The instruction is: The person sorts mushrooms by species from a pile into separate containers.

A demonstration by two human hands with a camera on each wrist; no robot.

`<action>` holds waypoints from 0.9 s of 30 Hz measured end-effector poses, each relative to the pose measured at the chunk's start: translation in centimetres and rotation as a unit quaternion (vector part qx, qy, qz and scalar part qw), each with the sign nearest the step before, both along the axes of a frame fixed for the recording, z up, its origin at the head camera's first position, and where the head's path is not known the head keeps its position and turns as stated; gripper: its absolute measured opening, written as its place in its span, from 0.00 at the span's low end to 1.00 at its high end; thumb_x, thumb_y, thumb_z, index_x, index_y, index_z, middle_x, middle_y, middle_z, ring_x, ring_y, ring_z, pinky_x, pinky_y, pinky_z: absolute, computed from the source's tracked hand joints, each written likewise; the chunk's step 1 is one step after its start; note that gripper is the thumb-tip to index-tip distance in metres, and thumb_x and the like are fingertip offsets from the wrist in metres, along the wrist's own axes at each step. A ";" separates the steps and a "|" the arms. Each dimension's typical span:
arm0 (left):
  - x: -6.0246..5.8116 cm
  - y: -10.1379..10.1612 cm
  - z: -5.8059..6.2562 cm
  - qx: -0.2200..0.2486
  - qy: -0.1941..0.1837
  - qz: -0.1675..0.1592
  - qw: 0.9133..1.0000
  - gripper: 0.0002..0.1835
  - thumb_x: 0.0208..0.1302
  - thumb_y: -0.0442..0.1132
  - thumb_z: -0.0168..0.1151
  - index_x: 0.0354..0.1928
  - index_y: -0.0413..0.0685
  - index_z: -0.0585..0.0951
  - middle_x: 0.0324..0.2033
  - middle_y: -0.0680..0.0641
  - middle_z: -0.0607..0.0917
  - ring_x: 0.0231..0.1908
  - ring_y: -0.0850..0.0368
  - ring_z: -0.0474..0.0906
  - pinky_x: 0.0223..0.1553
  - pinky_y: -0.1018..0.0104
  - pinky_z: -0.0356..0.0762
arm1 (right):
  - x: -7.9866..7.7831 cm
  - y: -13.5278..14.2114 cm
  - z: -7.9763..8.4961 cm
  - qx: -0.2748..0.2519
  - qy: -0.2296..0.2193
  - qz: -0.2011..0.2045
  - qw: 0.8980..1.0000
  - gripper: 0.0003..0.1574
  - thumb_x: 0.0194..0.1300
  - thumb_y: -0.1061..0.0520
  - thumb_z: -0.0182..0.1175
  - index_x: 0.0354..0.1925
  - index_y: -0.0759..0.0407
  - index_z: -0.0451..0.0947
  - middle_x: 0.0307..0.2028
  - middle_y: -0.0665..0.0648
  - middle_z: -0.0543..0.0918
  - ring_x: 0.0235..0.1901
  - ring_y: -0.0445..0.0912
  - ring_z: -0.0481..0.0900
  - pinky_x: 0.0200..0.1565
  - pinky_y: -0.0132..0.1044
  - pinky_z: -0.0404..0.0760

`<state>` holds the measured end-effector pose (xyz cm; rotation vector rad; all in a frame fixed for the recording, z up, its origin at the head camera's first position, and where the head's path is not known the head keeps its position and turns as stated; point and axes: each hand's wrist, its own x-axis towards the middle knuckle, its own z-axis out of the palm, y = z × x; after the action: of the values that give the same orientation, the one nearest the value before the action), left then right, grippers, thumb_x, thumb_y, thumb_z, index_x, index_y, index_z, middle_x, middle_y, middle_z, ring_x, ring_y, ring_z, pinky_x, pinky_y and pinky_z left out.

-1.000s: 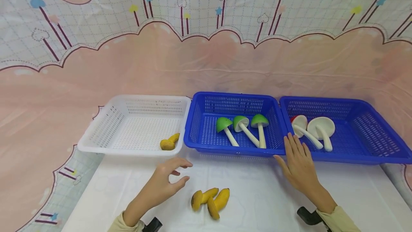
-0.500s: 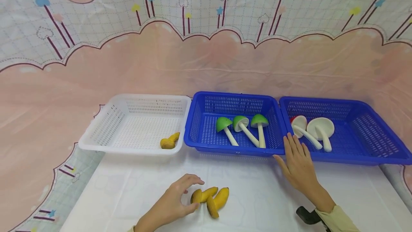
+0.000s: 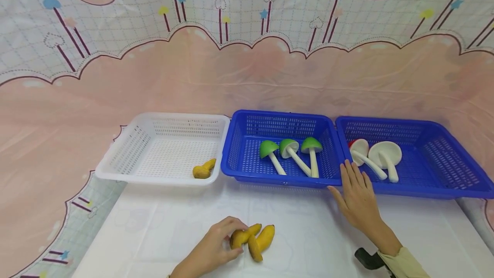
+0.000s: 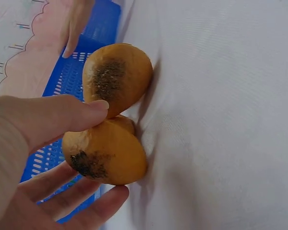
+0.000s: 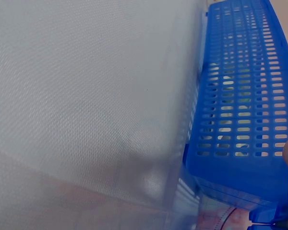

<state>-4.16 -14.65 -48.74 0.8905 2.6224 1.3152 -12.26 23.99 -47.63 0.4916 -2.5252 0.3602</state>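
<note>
Two yellow toy mushrooms with stubby stems lie on the white tabletop in the head view. The left hand (image 3: 215, 244) has its thumb and fingers curled around the cap of the left yellow mushroom (image 3: 240, 237). In the left wrist view the thumb lies on top of that dark-smudged cap (image 4: 116, 152), with fingertips beneath it. The second yellow mushroom (image 3: 265, 238) lies against it on the right, outside the grip. The right hand (image 3: 359, 203) rests flat, fingers straight, on the rims where the middle blue basket (image 3: 285, 180) and right blue basket (image 3: 428, 191) meet.
A white basket (image 3: 127, 178) at the left holds one yellow mushroom (image 3: 203, 170). Green-capped mushrooms (image 3: 290, 151) lie in the middle basket. The right basket holds a red-capped mushroom (image 3: 359, 148) and another with its white underside (image 3: 385, 155) showing. A patterned cloth (image 3: 247, 72) hangs behind.
The left hand has moved down and right from near the white basket to the yellow mushrooms, and its fingers have closed around the left one. The right hand has stayed in place.
</note>
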 end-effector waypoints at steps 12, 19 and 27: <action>0.2 0.1 0.7 0.008 -0.006 0.022 1.000 0.20 0.47 0.32 0.74 0.45 0.50 0.82 0.42 0.55 0.80 0.40 0.64 0.75 0.36 0.72 0.79 | 0.1 0.0 0.1 0.000 -0.001 -0.001 1.000 0.45 0.71 0.38 0.46 0.67 0.73 0.57 0.66 0.72 0.61 0.67 0.63 0.55 0.65 0.61 0.53; -0.2 -0.3 1.5 0.016 0.028 0.039 0.999 0.21 0.46 0.31 0.74 0.45 0.52 0.81 0.42 0.56 0.80 0.39 0.63 0.76 0.35 0.71 0.80 | -0.1 0.1 0.0 -0.002 0.011 0.001 1.000 0.45 0.71 0.37 0.44 0.67 0.73 0.58 0.66 0.72 0.62 0.67 0.64 0.56 0.64 0.61 0.54; -0.6 -0.9 2.7 0.038 0.083 0.045 0.995 0.23 0.44 0.29 0.74 0.45 0.50 0.81 0.42 0.56 0.80 0.37 0.63 0.77 0.35 0.71 0.81 | -0.1 0.1 -0.2 0.002 0.015 0.002 1.000 0.45 0.71 0.37 0.45 0.66 0.73 0.58 0.66 0.72 0.62 0.67 0.64 0.56 0.64 0.61 0.55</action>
<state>-4.79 -15.53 -46.06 0.9401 2.7846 1.4296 -12.36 24.11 -47.84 0.5015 -2.4969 0.3462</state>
